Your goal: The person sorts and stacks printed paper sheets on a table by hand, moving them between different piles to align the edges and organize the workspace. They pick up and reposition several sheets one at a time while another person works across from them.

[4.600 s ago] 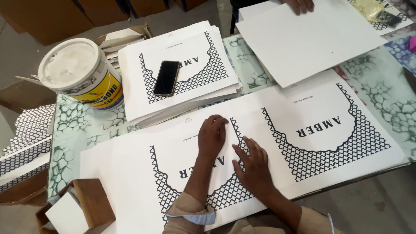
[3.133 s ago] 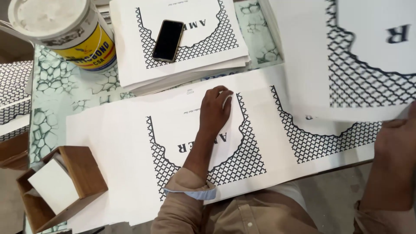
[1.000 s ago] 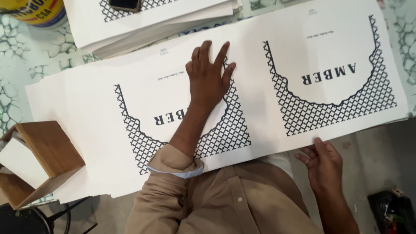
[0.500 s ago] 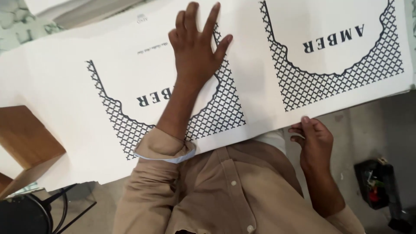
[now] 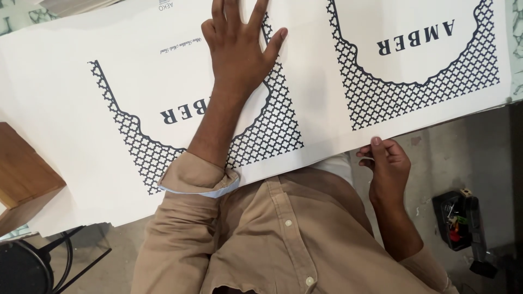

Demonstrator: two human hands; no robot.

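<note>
- Head view: a large white printed sheet point(image 5: 321, 103) lies flat across the counter, filling the upper part of the picture from 9 to 3 o'clock. It bears two dark lattice patterns with scalloped arches, one on each half.
- The left hand point(image 5: 239, 49) lies palm down on the sheet at about 12 o'clock, its fingers point(image 5: 275, 42) spread wide and flat, holding nothing, pressing over the left lattice pattern.
- The rolled tan sleeve point(image 5: 199, 177) of that arm crosses the sheet's near edge toward 6 o'clock.
- The right hand point(image 5: 388, 166) sits at about 4 o'clock, just under the sheet's near edge; its fingers are curled narrow, the tips touching that edge. Whether they pinch it I cannot tell.
- A brown wooden box point(image 5: 24, 174) rests at 9 o'clock, on the sheet's left end.
- A dark tool case point(image 5: 463, 218) lies on the floor at 4 o'clock, well apart from the sheet.
- A black stool point(image 5: 27, 267) shows at 7 o'clock.
</note>
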